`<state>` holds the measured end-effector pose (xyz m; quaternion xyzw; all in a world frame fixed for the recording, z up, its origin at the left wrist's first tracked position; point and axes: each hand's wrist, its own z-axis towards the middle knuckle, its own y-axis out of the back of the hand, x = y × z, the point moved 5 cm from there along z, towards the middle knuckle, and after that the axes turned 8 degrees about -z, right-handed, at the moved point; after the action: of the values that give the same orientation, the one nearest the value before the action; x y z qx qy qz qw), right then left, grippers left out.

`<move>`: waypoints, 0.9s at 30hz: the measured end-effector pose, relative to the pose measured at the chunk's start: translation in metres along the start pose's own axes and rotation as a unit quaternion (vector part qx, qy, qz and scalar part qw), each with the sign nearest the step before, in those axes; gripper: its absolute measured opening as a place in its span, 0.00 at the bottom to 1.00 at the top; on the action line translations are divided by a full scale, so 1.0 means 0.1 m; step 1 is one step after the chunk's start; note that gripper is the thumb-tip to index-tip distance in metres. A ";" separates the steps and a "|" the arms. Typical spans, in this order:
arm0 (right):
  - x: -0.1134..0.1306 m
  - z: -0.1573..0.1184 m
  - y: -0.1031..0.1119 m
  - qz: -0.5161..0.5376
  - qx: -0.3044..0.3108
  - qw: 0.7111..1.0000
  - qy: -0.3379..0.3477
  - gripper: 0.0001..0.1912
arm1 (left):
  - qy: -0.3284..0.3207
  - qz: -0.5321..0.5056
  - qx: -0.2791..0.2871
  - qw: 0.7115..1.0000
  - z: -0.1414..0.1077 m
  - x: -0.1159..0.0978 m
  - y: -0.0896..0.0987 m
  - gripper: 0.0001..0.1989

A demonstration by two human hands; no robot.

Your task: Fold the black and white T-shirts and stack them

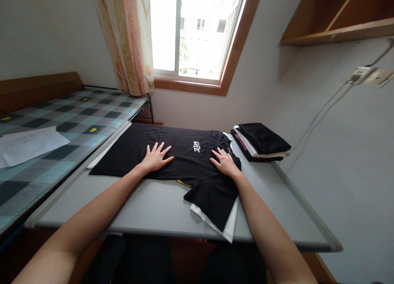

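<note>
"Under left hand point(156, 159) and right hand point(225, 163), what?"
"Worktop point(147, 202), black T-shirt point(184, 163) laid flat on it. Folded stack point(261, 138) ahead-right of right hand."
"Grip?"
"None. Both splayed wide open, palms down on black T-shirt. White print point(196, 146) between them."

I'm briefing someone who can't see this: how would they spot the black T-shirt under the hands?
Find the gray table before the window. Across it, under the left hand and right hand, lies the black T-shirt. Unlike the folded clothes stacked at the right, it is spread flat, with white lettering on its front.
</note>
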<state>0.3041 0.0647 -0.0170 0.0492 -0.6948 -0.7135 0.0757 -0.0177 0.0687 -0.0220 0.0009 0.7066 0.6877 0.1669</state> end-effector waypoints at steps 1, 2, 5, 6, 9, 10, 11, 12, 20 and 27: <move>0.00 0.00 0.00 0.000 0.001 1.000 -0.001 0.30 | 0.000 0.000 0.000 1.000 0.00 0.00 0.00 0.37; 0.00 0.00 0.00 0.000 0.002 1.000 -0.001 0.30 | -0.001 0.001 0.000 1.000 0.00 0.00 0.00 0.37; 0.00 0.00 0.01 0.000 0.001 1.000 -0.003 0.30 | -0.003 0.000 -0.002 1.000 0.00 0.00 0.00 0.37; 0.00 0.00 0.01 0.000 0.000 1.000 -0.004 0.30 | -0.004 0.000 -0.003 1.000 0.00 0.00 0.00 0.37; 0.00 0.00 0.00 0.000 -0.001 1.000 -0.003 0.30 | -0.004 0.000 -0.003 1.000 0.00 0.00 0.00 0.37; 0.00 0.00 0.00 0.000 -0.002 1.000 -0.003 0.30 | -0.004 0.000 -0.003 1.000 0.00 0.00 0.00 0.37; 0.00 0.00 0.00 0.001 -0.001 1.000 -0.003 0.30 | -0.004 -0.001 -0.003 1.000 0.00 0.00 0.00 0.37; 0.00 0.00 -0.01 0.002 -0.001 1.000 -0.002 0.30 | -0.004 -0.002 -0.003 1.000 0.00 0.00 0.00 0.37; 0.00 0.00 0.00 0.006 0.000 1.000 -0.002 0.30 | -0.005 -0.002 -0.004 1.000 0.00 0.00 0.00 0.37; -0.01 0.00 -0.01 0.006 0.001 1.000 -0.002 0.31 | -0.004 -0.001 -0.004 1.000 0.01 0.01 -0.01 0.37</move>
<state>0.3047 0.0651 -0.0178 0.0440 -0.6962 -0.7122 0.0781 -0.0180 0.0694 -0.0227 0.0024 0.7034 0.6900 0.1707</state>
